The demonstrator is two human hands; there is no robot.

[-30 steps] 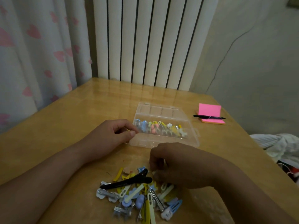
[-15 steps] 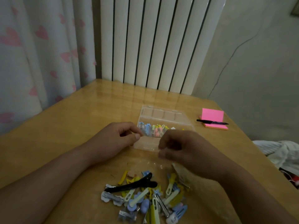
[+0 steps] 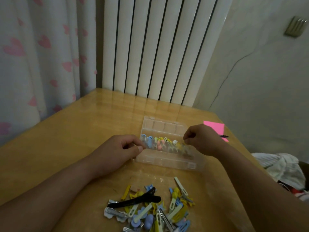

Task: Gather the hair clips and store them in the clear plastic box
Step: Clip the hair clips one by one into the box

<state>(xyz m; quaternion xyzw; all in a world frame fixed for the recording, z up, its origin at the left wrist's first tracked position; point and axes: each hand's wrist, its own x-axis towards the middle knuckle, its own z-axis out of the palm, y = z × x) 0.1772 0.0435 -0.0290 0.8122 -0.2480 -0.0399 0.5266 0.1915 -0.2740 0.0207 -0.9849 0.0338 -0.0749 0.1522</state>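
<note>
While my left hand (image 3: 122, 148) pinches the clear plastic box (image 3: 168, 162) wall, my right hand (image 3: 199, 139), grip closed, contents unseen, hovers over it; hair clips (image 3: 150, 210), light, stiff, heaped on bench (image 3: 75, 134): pinch midway.

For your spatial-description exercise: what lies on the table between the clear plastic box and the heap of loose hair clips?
In the head view, only bare wooden table separates the clear plastic box from the loose hair clips.
</note>
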